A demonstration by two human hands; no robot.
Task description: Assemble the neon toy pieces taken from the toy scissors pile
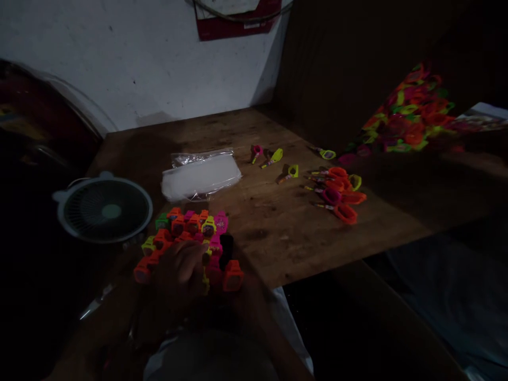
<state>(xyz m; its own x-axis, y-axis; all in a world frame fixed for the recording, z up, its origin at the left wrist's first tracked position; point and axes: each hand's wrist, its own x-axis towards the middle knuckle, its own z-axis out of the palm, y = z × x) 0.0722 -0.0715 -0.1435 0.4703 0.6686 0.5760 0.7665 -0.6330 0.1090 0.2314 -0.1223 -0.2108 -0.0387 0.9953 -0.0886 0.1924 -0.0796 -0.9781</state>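
Brightly coloured toy watches [193, 225] lie bunched at the near edge of the table, in orange, pink, yellow and green. My left hand [184, 264] is over this bunch, its fingers curled in against a yellow toy watch [206, 286] whose strap runs down beside the fingertips. Close to an orange toy watch [233, 276] on the bunch's right side is my right hand [246, 293]; deep shadow hides its fingers. A small black object [226, 250] sits among the watches.
Several looped toy watches [345, 212] are scattered on the wooden table [270, 238]. Clear plastic bags [201, 175] lie behind the bunch. A round fan [105, 209] stands left. At right, a colourful heap [413, 116] lies beside a dark panel [337, 69]. Another person's arm [476, 153] shows faintly.
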